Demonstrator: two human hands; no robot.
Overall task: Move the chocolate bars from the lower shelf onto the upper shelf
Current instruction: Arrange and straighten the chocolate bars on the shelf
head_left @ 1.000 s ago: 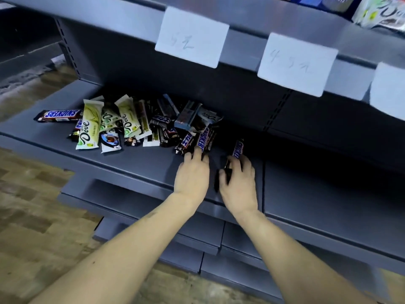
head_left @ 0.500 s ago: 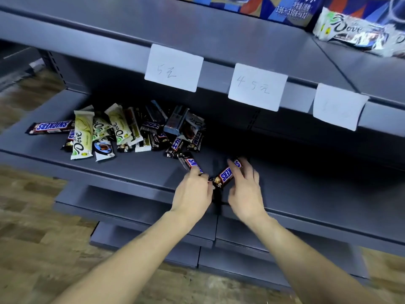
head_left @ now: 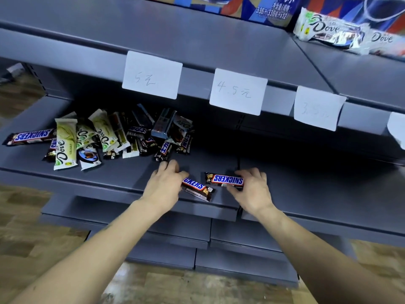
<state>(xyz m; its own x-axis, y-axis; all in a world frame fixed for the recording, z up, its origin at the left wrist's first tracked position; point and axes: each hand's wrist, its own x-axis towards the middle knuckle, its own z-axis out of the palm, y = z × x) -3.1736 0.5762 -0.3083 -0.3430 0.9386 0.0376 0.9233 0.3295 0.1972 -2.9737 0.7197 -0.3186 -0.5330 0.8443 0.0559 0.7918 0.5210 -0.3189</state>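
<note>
A heap of chocolate bars [head_left: 114,134], Dove and Snickers, lies on the left of the grey lower shelf [head_left: 122,174]. My left hand [head_left: 164,185] grips one Snickers bar [head_left: 198,188] near the shelf's front edge. My right hand [head_left: 252,189] pinches a second Snickers bar [head_left: 225,179] by its right end, level above the shelf. The two bars sit a little apart. The upper shelf [head_left: 197,40] runs above, and white Dove bars [head_left: 337,31] lie on it at the far right.
Three white price cards [head_left: 237,92] hang from the upper shelf's front lip. A blue printed carton [head_left: 258,7] stands at the back of the upper shelf. Lower grey shelves step out below, over a wooden floor [head_left: 26,238].
Both hands have pulled a Snickers bar each toward the shelf's front edge and moved apart. The right bar has turned level. The view has tilted up, showing more of the upper shelf.
</note>
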